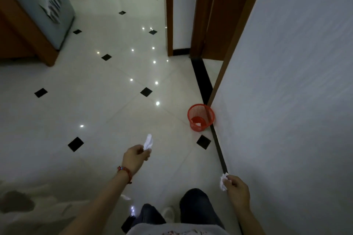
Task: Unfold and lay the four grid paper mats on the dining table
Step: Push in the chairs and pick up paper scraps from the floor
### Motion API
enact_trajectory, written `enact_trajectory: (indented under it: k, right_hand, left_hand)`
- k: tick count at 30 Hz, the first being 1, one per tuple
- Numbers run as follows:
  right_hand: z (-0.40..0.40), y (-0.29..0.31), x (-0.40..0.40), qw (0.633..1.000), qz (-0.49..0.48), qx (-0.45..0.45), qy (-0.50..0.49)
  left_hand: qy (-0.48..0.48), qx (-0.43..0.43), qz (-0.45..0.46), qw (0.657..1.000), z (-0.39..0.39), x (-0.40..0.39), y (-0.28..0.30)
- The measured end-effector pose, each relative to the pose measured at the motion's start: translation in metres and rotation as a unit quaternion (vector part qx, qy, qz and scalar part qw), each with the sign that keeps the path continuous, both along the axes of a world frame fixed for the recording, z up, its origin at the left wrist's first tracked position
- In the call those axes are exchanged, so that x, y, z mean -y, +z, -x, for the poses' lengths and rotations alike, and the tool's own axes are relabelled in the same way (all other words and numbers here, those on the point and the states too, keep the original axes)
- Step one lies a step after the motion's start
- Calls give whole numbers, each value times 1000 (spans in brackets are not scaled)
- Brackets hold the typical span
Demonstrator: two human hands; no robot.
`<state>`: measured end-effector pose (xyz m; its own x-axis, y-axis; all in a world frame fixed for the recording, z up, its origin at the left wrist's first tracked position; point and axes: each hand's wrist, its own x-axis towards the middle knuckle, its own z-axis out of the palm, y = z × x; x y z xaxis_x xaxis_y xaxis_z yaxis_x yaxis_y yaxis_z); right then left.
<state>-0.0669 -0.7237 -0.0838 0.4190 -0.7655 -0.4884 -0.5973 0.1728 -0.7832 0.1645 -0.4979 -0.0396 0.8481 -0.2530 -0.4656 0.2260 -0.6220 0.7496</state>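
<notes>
Hands reach out over a glossy tiled floor (pixel 107 112): the left hand (pixel 136 156), a red bracelet (pixel 125 172) at its wrist, pinches a crumpled white wad (pixel 148 142) held upward, and the right hand (pixel 237 190) grips a second wad (pixel 223 182) beside the white wall (pixel 286 101). A red mesh bin (pixel 200 117) stands ahead against that wall (something pale lies inside). No grid mats or dining table can be made out.

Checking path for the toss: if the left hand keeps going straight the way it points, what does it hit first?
Probably nothing soon. The left hand, pinching a crumpled white paper, points forward over bare tiled floor. The red mesh bin sits off to the right of that line, by the wall. Depth is unclear.
</notes>
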Motion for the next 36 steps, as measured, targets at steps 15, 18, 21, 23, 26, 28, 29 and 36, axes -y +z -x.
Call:
enact_trajectory:
  k: [15,18,21,23,26,28,29,36]
  right_hand:
    - [-221,-32,198,999,-25,-40,8]
    - [-255,-41,221,998,-26,-55,-1]
    - [-282,-65,241,997,-36,-71,-16]
    - [-295,-91,252,994,-44,-92,-35]
    - [-318,-140,268,990,-64,-104,-75]
    - [-333,-180,275,986,-77,-110,-99]
    - [-340,-200,277,985,-81,-111,-108]
    - [-384,-344,292,977,-87,-140,-134]
  left_hand:
    - [-63,-46,-62,995,-190,200,-26]
    - [-95,-67,-82,990,-212,230,-40]
    - [-151,-92,-106,978,-231,261,-71]
    - [-195,-109,-135,965,-243,283,-101]
    - [-259,-125,-176,941,-262,319,-157]
    - [-290,-124,-194,929,-275,343,-202]
    - [-293,-127,-199,926,-282,353,-225]
    - [-298,-151,-214,918,-318,419,-386]
